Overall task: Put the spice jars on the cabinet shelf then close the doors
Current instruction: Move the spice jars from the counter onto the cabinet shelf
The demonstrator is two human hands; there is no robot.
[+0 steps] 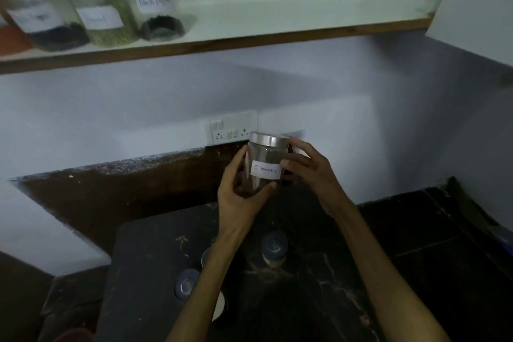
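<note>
A clear glass spice jar point(263, 158) with a steel lid and a white handwritten label is held upright above the dark counter. My left hand point(240, 189) grips its lower left side, thumb under the base. My right hand point(308, 169) curls round its right side at label height. On the white cabinet shelf point(277, 16) at the upper left stand several labelled jars, the rightmost a black pepper jar point(155, 0). More jars stay on the counter below: one with a steel lid point(274, 247) between my arms and another point(185, 283) left of my left forearm.
An open cabinet door point(477, 8) hangs at the upper right, its hinge near the top edge. A switch and socket plate point(231, 128) is on the wall behind the held jar. The shelf is bare to the right of the black pepper jar.
</note>
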